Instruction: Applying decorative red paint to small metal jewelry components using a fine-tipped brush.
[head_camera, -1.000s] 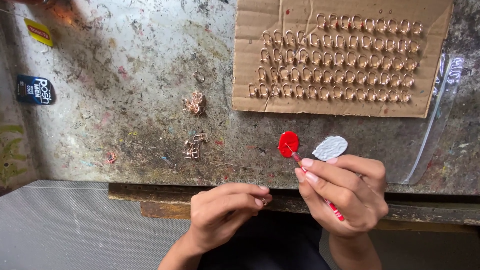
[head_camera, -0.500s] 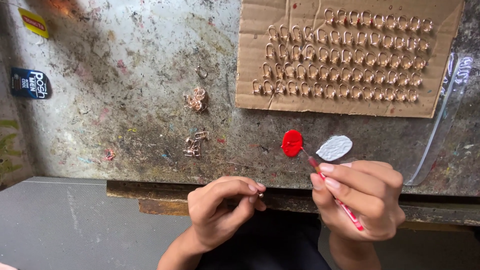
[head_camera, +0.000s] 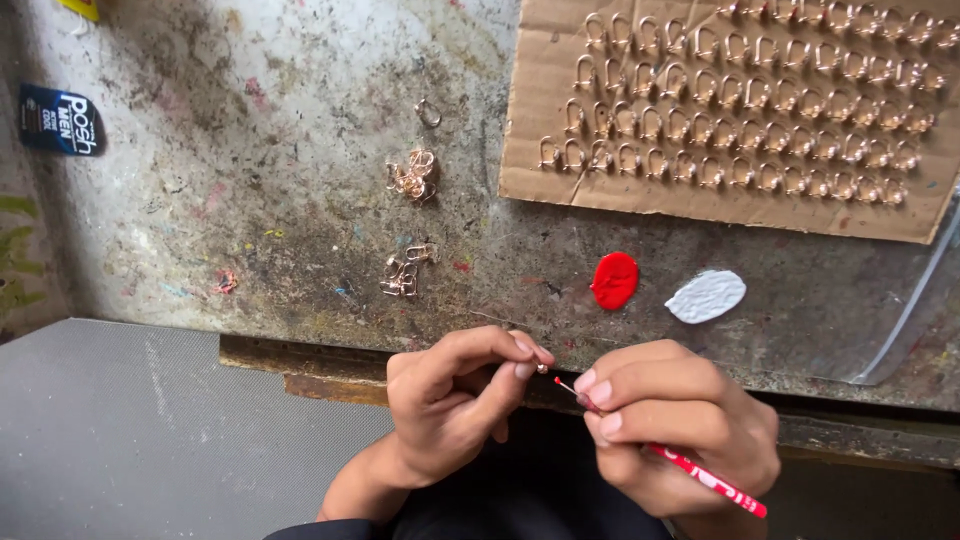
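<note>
Stick: our right hand (head_camera: 680, 425) gripped the red stick (head_camera: 700, 468), lower right.
Piece: our left hand (head_camera: 450, 405) pinched a tiny metal piece (head_camera: 541, 368) at its tip.
Paint: red blob (head_camera: 614, 280) above.

- Left hand (head_camera: 450, 410) curling at the lower middle of the view, thumb and forefinger pinching together at the tips, remaining fingers folding in beneath.
- Left wrist bending upward, forearm rising from the bottom edge.
- Right hand (head_camera: 680, 425) sitting just beside the left, fingers bunching in a pen-style grip, nails facing left.
- Fingertips of both hands nearly meeting, knuckles facing up.
- Right wrist dropping out of view at the bottom.
</note>
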